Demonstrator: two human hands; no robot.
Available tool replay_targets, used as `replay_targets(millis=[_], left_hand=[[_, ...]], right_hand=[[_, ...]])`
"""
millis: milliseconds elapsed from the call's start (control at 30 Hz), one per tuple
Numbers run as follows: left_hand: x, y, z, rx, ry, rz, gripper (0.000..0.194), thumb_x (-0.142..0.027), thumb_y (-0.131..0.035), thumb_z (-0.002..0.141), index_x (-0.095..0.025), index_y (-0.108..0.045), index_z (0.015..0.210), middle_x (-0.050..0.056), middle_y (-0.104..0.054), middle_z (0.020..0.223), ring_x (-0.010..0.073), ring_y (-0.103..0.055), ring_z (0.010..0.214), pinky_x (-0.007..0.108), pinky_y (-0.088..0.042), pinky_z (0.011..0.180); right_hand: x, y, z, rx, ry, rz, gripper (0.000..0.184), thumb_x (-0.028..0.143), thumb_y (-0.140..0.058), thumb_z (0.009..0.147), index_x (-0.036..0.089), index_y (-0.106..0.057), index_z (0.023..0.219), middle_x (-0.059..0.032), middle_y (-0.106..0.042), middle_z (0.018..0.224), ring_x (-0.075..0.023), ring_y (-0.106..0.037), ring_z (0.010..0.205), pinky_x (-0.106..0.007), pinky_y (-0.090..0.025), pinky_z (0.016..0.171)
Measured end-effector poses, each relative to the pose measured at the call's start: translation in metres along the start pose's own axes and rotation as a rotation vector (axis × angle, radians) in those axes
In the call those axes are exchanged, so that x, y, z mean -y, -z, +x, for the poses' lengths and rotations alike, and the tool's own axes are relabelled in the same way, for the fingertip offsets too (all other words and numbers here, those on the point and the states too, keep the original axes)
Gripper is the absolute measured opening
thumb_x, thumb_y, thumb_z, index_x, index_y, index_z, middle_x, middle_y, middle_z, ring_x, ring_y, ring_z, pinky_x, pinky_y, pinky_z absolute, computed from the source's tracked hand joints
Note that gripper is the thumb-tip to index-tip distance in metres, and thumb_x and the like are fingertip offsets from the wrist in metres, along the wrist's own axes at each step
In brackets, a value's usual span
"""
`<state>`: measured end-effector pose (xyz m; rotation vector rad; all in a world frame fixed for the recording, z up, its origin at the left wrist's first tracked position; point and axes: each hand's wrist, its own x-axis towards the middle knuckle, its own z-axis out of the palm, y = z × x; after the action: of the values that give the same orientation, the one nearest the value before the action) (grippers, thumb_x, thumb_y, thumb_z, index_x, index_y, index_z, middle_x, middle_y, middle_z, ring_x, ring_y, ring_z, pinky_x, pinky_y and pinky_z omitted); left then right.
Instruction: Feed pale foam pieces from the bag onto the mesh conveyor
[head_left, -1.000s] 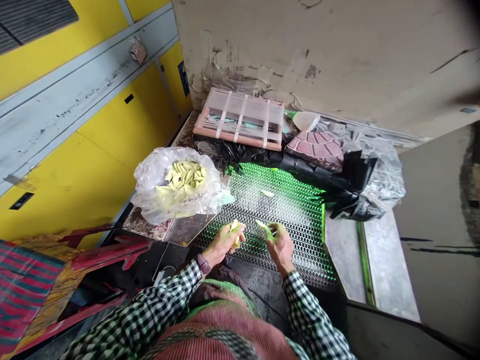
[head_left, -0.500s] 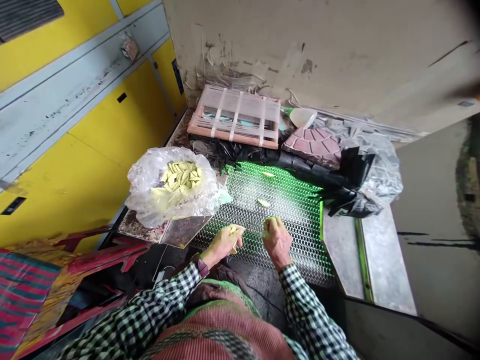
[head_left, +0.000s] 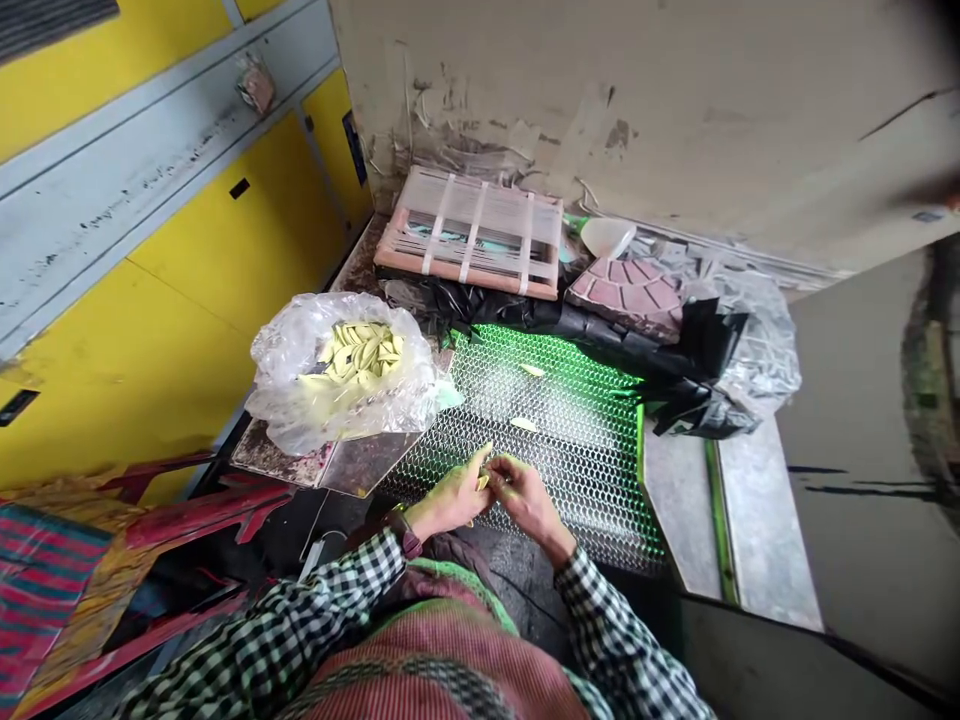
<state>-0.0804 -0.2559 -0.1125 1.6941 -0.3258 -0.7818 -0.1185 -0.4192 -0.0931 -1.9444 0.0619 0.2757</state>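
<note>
My left hand (head_left: 452, 497) is closed around some pale yellow leaf-shaped pieces (head_left: 481, 483), whose edges show between its fingers. Against it, my right hand (head_left: 527, 500) has its fingers bent together at the held pieces; what lies between its fingertips is hidden. Both hands are over the near part of a metal mesh belt (head_left: 585, 470). On the belt, beyond the hands, lie two single yellow pieces, a nearer one (head_left: 523, 425) and a farther one (head_left: 532, 370). A clear plastic bag (head_left: 292, 400) left of the belt stands open, with a heap of the same yellow pieces (head_left: 364, 352) inside.
Behind the belt, black plastic sheeting (head_left: 525, 308) runs along its far end, lit green. On top sit a wooden frame wrapped in film (head_left: 465, 235) and a pink stone-patterned block (head_left: 630, 295). Metal plates (head_left: 765, 520) flank the belt at right. A yellow cabinet (head_left: 187, 260) stands left.
My right hand has moved left and met my left hand at the held pieces. The two yellow pieces on the belt have shifted a little toward me.
</note>
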Motion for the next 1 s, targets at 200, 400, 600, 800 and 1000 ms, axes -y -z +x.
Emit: replay_targets(millis=[200, 400, 600, 800, 1000], left_hand=[[0.011, 0.002, 0.003, -0.038, -0.024, -0.004, 0.07, -0.02, -0.067, 0.082, -0.015, -0.051, 0.149, 0.016, -0.075, 0.119, 0.0272, -0.071, 0.102, 0.036, -0.053, 0.091], [0.013, 0.002, 0.004, 0.016, 0.001, -0.007, 0.067, -0.024, -0.068, 0.083, -0.013, -0.052, 0.147, 0.019, -0.071, 0.126, 0.0274, -0.07, 0.106, 0.037, -0.053, 0.093], [0.006, 0.004, -0.002, 0.086, 0.162, -0.139, 0.068, -0.05, -0.062, 0.093, -0.015, -0.047, 0.15, -0.001, -0.064, 0.073, 0.0121, -0.05, 0.053, 0.022, -0.036, 0.047], [0.011, 0.008, -0.007, 0.025, 0.183, -0.206, 0.064, -0.046, -0.06, 0.092, -0.01, -0.048, 0.144, -0.003, -0.059, 0.072, 0.0099, -0.044, 0.055, 0.019, -0.034, 0.046], [0.012, -0.003, 0.0, 0.01, 0.2, -0.177, 0.047, -0.044, -0.055, 0.093, -0.013, -0.06, 0.128, -0.003, -0.061, 0.071, 0.0099, -0.044, 0.05, 0.021, -0.032, 0.044]], right_hand=[[0.005, 0.0, -0.009, 0.017, -0.041, 0.198, 0.025, 0.046, -0.061, 0.098, 0.023, -0.07, 0.101, -0.0034, -0.071, 0.098, -0.0208, -0.064, 0.088, -0.032, -0.051, 0.077], [-0.002, -0.007, -0.012, -0.044, 0.005, 0.201, 0.025, 0.047, -0.066, 0.095, 0.023, -0.07, 0.096, -0.0044, -0.07, 0.095, -0.0211, -0.065, 0.087, -0.034, -0.053, 0.08], [-0.036, -0.005, -0.007, -0.325, -0.089, 0.144, 0.033, 0.054, -0.056, 0.098, 0.022, -0.062, 0.094, -0.0046, -0.068, 0.084, -0.0203, -0.064, 0.07, -0.034, -0.054, 0.063], [-0.062, 0.012, -0.012, -0.524, -0.033, -0.164, 0.028, 0.046, -0.055, 0.098, 0.019, -0.064, 0.1, -0.0092, -0.07, 0.095, -0.0228, -0.063, 0.079, -0.037, -0.05, 0.071], [-0.072, 0.006, -0.021, -0.471, 0.131, -0.38, 0.025, 0.037, -0.047, 0.105, 0.02, -0.064, 0.1, -0.0061, -0.07, 0.091, -0.0192, -0.061, 0.072, -0.032, -0.047, 0.063]])
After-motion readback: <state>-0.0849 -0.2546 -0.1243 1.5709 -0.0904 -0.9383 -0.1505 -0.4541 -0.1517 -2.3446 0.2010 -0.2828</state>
